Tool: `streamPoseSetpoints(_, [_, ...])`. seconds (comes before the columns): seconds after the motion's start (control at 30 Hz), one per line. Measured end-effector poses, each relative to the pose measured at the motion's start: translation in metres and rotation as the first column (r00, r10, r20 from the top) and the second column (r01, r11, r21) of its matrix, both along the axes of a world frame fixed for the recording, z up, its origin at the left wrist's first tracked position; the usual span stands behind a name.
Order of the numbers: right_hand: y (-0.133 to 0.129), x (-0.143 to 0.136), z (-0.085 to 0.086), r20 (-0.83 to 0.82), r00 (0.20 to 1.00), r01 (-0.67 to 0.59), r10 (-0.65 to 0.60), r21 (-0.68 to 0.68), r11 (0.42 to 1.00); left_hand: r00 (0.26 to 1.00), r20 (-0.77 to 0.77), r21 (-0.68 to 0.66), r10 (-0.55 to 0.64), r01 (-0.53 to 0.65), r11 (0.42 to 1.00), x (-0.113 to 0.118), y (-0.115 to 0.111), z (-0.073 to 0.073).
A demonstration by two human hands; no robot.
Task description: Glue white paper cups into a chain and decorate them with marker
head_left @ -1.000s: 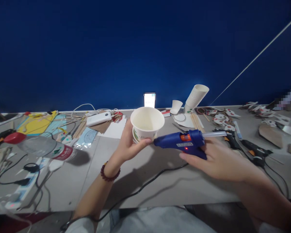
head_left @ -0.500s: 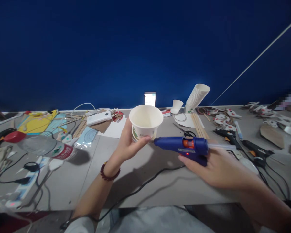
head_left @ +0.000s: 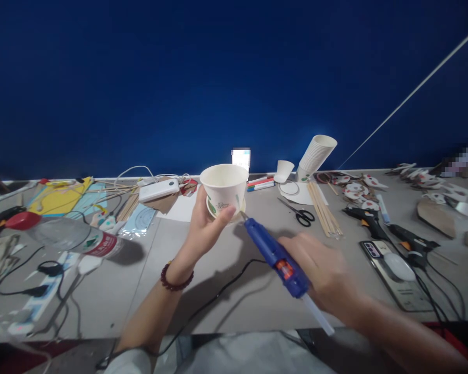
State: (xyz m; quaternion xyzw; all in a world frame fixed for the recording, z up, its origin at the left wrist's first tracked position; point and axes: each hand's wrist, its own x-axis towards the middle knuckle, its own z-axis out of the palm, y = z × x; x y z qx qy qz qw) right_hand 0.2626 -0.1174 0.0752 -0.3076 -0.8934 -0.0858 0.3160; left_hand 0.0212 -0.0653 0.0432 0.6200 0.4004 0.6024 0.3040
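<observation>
Paper cup: left hand, fingers clamped around. Glue gun, nearer bench's front edge: right hand, fingers clamped around.

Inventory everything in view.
Glue gun: one, blue, right hand
Paper cup: one, white, left hand
Cup stack: one, white, back right
Loose cup: one, white, beside stack
Scissors: one, black, right of centre
Sticks: several, tan, right
Markers: several, red and blue, back centre
Phone: one, pale, front right
Other glue guns: two, black, right
Bottle: one, clear, left
Power strip: one, white, front left
Sheet: one, yellow, back left
Boxy device: one, white, back left
Small clutter: uncountable, mixed, both sides
Table: one, grey, underneath
Left hand: one, bare, centre
Right hand: one, bare, centre right
</observation>
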Motion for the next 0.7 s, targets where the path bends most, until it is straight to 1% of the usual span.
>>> streamPoseSetpoints(0.03, [0.0,0.001,-0.003,-0.018,1.0,0.02,-0.019,0.016,1.0,1.0,0.005,-0.003,0.002,-0.002,1.0,0.0,0.0,0.0])
streamPoseSetpoints(0.1, [0.001,0.005,-0.013,-0.115,0.992,0.051,-0.054,-0.029,0.998,1.0,0.007,-0.002,0.015,-0.015,1.0,-0.002,0.001,0.0])
streamPoseSetpoints(0.13, [0.001,0.008,-0.019,-0.191,0.979,0.053,-0.07,-0.092,0.994,1.0,0.008,-0.001,0.026,-0.026,1.0,-0.003,0.001,-0.001])
streamPoseSetpoints(0.17, [0.003,0.01,-0.026,-0.28,0.953,0.065,-0.119,-0.197,0.978,0.999,0.01,-0.002,0.035,-0.035,0.999,-0.004,0.001,-0.002])
streamPoseSetpoints(0.2, [0.005,0.012,-0.033,-0.37,0.907,0.072,-0.2,-0.331,0.941,0.999,0.017,-0.007,0.042,-0.042,0.999,-0.005,0.002,-0.003])
streamPoseSetpoints(0.23, [0.008,0.013,-0.039,-0.439,0.844,0.065,-0.308,-0.486,0.871,0.998,0.029,-0.019,0.048,-0.048,0.999,-0.007,0.003,-0.004])
streamPoseSetpoints(0.27, [0.012,0.013,-0.046,-0.482,0.773,0.014,-0.413,-0.638,0.77,0.998,0.049,-0.04,0.05,-0.048,0.998,-0.008,0.003,-0.005])
streamPoseSetpoints(0.3, [0.017,0.012,-0.053,-0.503,0.697,-0.073,-0.511,-0.759,0.647,0.996,0.079,-0.067,0.048,-0.042,0.997,-0.008,0.004,-0.006])
streamPoseSetpoints(0.33, [0.023,0.01,-0.059,-0.514,0.626,-0.19,-0.586,-0.83,0.525,0.992,0.116,-0.098,0.039,-0.028,0.995,-0.009,0.006,-0.007])
streamPoseSetpoints(0.37, [0.029,0.008,-0.065,-0.512,0.581,-0.317,-0.633,-0.858,0.403,0.987,0.161,-0.128,0.025,-0.004,0.992,-0.01,0.007,-0.007])
streamPoseSetpoints(0.4, [0.034,0.006,-0.07,-0.485,0.546,-0.411,-0.683,-0.866,0.286,0.978,0.209,-0.154,0.003,0.03,0.988,-0.01,0.008,-0.007])
streamPoseSetpoints(0.43, [0.039,0.004,-0.076,-0.433,0.533,-0.468,-0.727,-0.867,0.173,0.966,0.257,-0.177,-0.026,0.073,0.982,-0.011,0.01,-0.006])
streamPoseSetpoints(0.47, [0.043,0.002,-0.081,-0.371,0.552,-0.497,-0.747,-0.866,0.062,0.951,0.304,-0.194,-0.059,0.122,0.973,-0.012,0.011,-0.005])
streamPoseSetpoints(0.5, [0.047,0.001,-0.086,-0.307,0.577,-0.498,-0.757,-0.867,-0.029,0.934,0.345,-0.208,-0.095,0.175,0.962,-0.014,0.012,-0.003])
streamPoseSetpoints(0.53, [0.049,0.001,-0.091,-0.246,0.605,-0.485,-0.757,-0.868,-0.106,0.916,0.378,-0.218,-0.134,0.228,0.949,-0.016,0.012,-0.001])
streamPoseSetpoints(0.57, [0.052,0.0,-0.097,-0.194,0.626,-0.463,-0.756,-0.872,-0.16,0.9,0.401,-0.23,-0.172,0.28,0.932,-0.019,0.012,0.0])
streamPoseSetpoints(0.6, [0.054,0.0,-0.104,-0.15,0.64,-0.438,-0.754,-0.877,-0.198,0.888,0.41,-0.245,-0.208,0.327,0.913,-0.021,0.012,0.002])
streamPoseSetpoints(0.63, [0.056,-0.001,-0.11,-0.108,0.653,-0.409,-0.75,-0.884,-0.228,0.88,0.412,-0.259,-0.236,0.361,0.896,-0.024,0.011,0.004])
streamPoseSetpoints(0.7, [0.06,-0.002,-0.123,-0.047,0.683,-0.332,-0.729,-0.909,-0.252,0.875,0.407,-0.294,-0.262,0.397,0.869,-0.028,0.009,0.007])
